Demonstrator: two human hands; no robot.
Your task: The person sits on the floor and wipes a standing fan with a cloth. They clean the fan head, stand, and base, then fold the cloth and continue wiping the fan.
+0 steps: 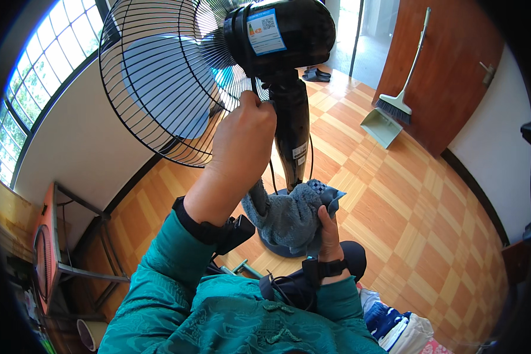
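A black standing fan (287, 40) rises before me, its wire grille (155, 88) facing left. My left hand (245, 132) is closed just under the motor housing, around a black cord (250, 66) that runs down the housing's back; its fingertips are partly hidden. Lower down, my right hand (329, 230) grips a grey-blue fleecy cloth (287, 217), thumb on top. One end of the cloth has a checked patch and sticks out past the thumb. The bunched cloth hangs in front of the fan's column (292, 132) and covers part of its round base (270, 248).
A broom (396, 104) and a dustpan (382, 128) lean by a brown door (451, 66). Dark slippers (316, 75) lie near the doorway. At left stand a metal-framed stand (84, 272) and a bin (90, 334). Folded fabric (394, 323) is at lower right.
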